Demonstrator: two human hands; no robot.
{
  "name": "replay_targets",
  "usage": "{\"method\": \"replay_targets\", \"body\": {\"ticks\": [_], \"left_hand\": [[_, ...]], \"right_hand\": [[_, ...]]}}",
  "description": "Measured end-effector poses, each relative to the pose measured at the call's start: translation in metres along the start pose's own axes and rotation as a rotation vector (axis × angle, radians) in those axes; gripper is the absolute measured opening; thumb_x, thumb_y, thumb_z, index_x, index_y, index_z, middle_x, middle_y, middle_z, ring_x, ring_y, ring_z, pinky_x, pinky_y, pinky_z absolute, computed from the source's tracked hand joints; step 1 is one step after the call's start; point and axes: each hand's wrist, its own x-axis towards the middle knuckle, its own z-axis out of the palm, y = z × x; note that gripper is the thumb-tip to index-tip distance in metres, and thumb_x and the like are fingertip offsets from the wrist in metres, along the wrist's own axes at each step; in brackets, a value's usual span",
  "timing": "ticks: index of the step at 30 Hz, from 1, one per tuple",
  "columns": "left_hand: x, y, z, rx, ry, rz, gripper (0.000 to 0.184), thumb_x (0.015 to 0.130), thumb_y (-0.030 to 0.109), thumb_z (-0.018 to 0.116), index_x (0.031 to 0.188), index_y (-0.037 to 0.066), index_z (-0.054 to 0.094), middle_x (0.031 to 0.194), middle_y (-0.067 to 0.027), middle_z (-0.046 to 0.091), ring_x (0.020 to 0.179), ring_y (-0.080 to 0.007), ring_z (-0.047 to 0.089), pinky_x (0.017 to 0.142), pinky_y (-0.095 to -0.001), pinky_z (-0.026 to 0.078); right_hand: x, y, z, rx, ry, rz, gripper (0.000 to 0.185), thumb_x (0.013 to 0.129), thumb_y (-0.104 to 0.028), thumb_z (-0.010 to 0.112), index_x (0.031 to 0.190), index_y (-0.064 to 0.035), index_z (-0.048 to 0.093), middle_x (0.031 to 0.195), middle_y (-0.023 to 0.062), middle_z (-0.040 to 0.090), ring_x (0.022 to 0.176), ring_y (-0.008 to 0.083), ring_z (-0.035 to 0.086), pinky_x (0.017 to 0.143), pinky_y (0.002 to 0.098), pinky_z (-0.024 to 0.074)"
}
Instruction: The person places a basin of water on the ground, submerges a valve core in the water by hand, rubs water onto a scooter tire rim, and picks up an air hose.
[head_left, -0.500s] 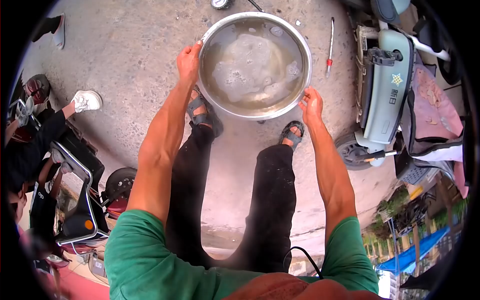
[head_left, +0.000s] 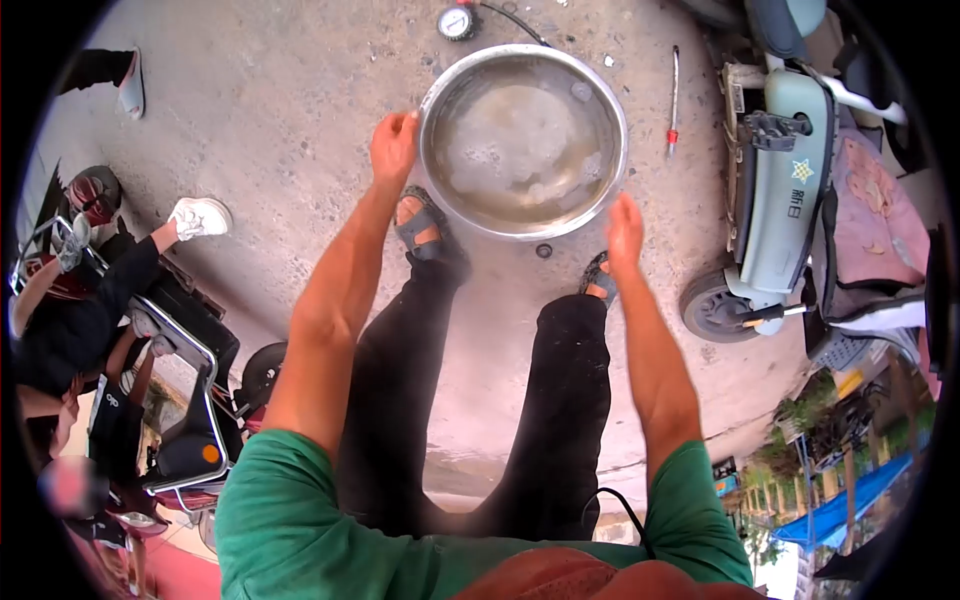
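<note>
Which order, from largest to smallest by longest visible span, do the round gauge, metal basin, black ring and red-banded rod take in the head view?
1. Metal basin
2. Red-banded rod, long but thin
3. Round gauge
4. Black ring

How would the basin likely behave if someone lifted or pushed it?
The basin is probably heavy for its size, since cloudy water spreads across its inside. That water would likely slosh if tilted or shoved, being uncovered. The shiny wall looks like metal, so it should stay fairly stiff.
</note>
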Motion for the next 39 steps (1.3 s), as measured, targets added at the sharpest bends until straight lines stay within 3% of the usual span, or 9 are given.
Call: {"method": "replay_targets", "body": {"ticks": [2, 5, 9, 13, 20, 27, 31, 35, 39], "left_hand": [[-0.036, 0.037, -0.018, 0.071, 0.013, -0.002, 0.038, 0.095, 0.033, 0.061, 0.100, -0.004, 0.067, 0.086, -0.0194, 0.068, 0.083, -0.0329, 0.065, 0.079, -0.0420, 0.050], [-0.130, 0.070, -0.018, -0.047, -0.192, -0.145, 0.035, 0.098, 0.032, 0.060, 0.101, -0.003, 0.064, 0.089, -0.0134, 0.064, 0.086, -0.0234, 0.061, 0.080, -0.0361, 0.049], [-0.293, 0.165, -0.076, -0.002, -0.539, 0.222, 0.020, 0.090, 0.014, 0.065, 0.106, 0.001, 0.063, 0.097, -0.0157, 0.060, 0.092, -0.0322, 0.059, 0.085, -0.0401, 0.048], [-0.408, 0.231, -0.190, 0.038, -0.749, 0.203, 0.021, 0.088, 0.016, 0.067, 0.105, 0.002, 0.066, 0.101, -0.0180, 0.064, 0.094, -0.0367, 0.062, 0.083, -0.0432, 0.049], [-0.389, 0.357, -0.239, 0.051, -0.717, 0.071, 0.026, 0.093, 0.020, 0.061, 0.113, 0.003, 0.065, 0.103, -0.0173, 0.063, 0.094, -0.0330, 0.063, 0.080, -0.0396, 0.052], [-0.256, 0.352, -0.218, 0.112, -0.918, -0.088, 0.028, 0.097, 0.025, 0.062, 0.112, 0.002, 0.064, 0.094, -0.0081, 0.069, 0.087, -0.0184, 0.063, 0.076, -0.0341, 0.053], [-0.065, 0.352, -0.135, 0.296, -1.110, 0.465, 0.020, 0.096, 0.023, 0.062, 0.107, 0.007, 0.066, 0.083, -0.0086, 0.068, 0.078, -0.0189, 0.063, 0.072, -0.0340, 0.051], [0.111, 0.330, 0.004, 0.755, -1.207, 0.624, 0.026, 0.092, 0.032, 0.059, 0.105, 0.011, 0.067, 0.092, -0.0151, 0.069, 0.091, -0.0313, 0.069, 0.081, -0.0427, 0.054], [0.177, 0.297, 0.087, 0.855, -1.243, 0.946, 0.032, 0.089, 0.031, 0.059, 0.116, 0.014, 0.063, 0.112, -0.0151, 0.064, 0.106, -0.0378, 0.063, 0.090, -0.0470, 0.052]], "right_hand": [[-0.106, -0.035, 0.019, -0.058, 0.023, 0.035, 0.046, 0.097, -0.021, 0.060, 0.137, -0.0010, 0.052, 0.135, 0.0161, 0.058, 0.126, 0.0282, 0.053, 0.108, 0.0382, 0.0392], [-0.270, -0.025, 0.059, -0.117, -0.126, -0.023, 0.048, 0.084, -0.001, 0.062, 0.131, -0.0013, 0.056, 0.126, 0.0147, 0.061, 0.117, 0.0272, 0.060, 0.100, 0.0391, 0.0474], [-0.489, -0.079, 0.101, 0.199, -0.022, 0.163, 0.038, 0.084, 0.000, 0.065, 0.121, 0.0005, 0.057, 0.114, 0.0158, 0.060, 0.106, 0.0290, 0.060, 0.090, 0.0374, 0.0502], [-0.627, -0.067, 0.115, 0.181, -0.137, 0.210, 0.036, 0.087, -0.001, 0.063, 0.122, -0.0002, 0.058, 0.114, 0.0134, 0.061, 0.104, 0.0248, 0.060, 0.087, 0.0337, 0.0502], [-0.550, -0.142, 0.092, 0.434, -0.094, 0.137, 0.031, 0.088, -0.003, 0.063, 0.119, -0.0006, 0.060, 0.106, 0.0094, 0.063, 0.094, 0.0201, 0.060, 0.082, 0.0308, 0.0501], [-0.471, -0.234, 0.154, 0.607, 0.135, 0.176, 0.026, 0.090, -0.005, 0.062, 0.116, -0.0010, 0.063, 0.098, 0.0055, 0.065, 0.085, 0.0154, 0.061, 0.076, 0.0280, 0.0501], [-0.417, -0.308, 0.247, 0.908, 0.261, 0.491, 0.024, 0.095, -0.008, 0.059, 0.118, 0.0012, 0.061, 0.098, 0.0092, 0.067, 0.089, 0.0147, 0.062, 0.082, 0.0273, 0.0503], [-0.314, -0.393, 0.279, 0.977, 0.285, 0.323, 0.024, 0.097, -0.009, 0.060, 0.118, 0.0016, 0.060, 0.097, 0.0068, 0.067, 0.087, 0.0124, 0.062, 0.081, 0.0253, 0.0499], [-0.156, -0.322, 0.315, 1.101, 0.556, 0.135, 0.020, 0.098, -0.010, 0.061, 0.115, 0.0010, 0.062, 0.097, 0.0040, 0.065, 0.089, 0.0114, 0.059, 0.082, 0.0241, 0.0480]]}}
